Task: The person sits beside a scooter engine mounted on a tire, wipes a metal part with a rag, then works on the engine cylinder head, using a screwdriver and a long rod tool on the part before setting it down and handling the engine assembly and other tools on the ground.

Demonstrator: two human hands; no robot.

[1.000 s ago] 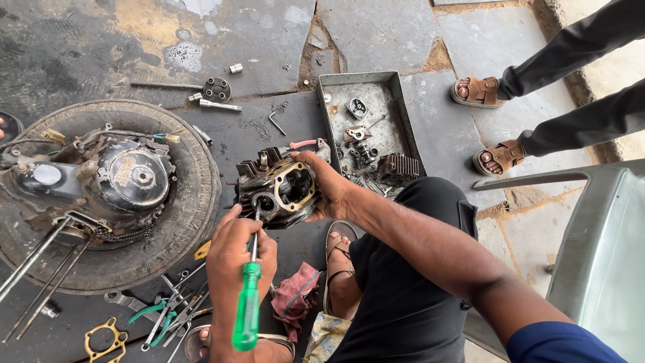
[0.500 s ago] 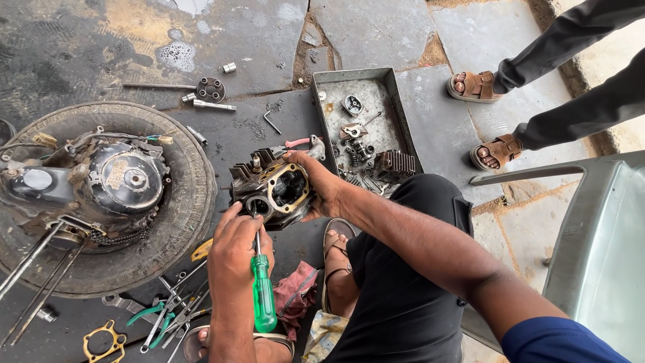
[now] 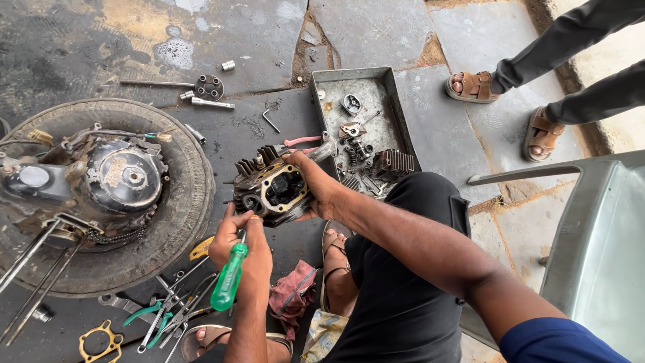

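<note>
My right hand [image 3: 317, 189] grips a dirty finned engine cylinder head [image 3: 270, 188] and holds it up above the floor. My left hand [image 3: 240, 243] is closed around a green-handled screwdriver [image 3: 230, 278], whose shaft points up to the lower left edge of the cylinder head. The screwdriver tip is hidden behind my fingers. Both hands are close together at the middle of the view, over my knees.
An engine block [image 3: 101, 178] rests on a tyre [image 3: 176, 222] at left. A grey metal tray [image 3: 390, 101] of small parts lies beyond the hands. Pliers and spanners [image 3: 168, 314], a red rag [image 3: 290, 296] and a gasket [image 3: 99, 340] lie below. Another person's sandalled feet [image 3: 474, 86] stand top right.
The cylinder head has shifted slightly down and toward me. My left hand moved the screwdriver closer to the head's lower edge, tilting the handle.
</note>
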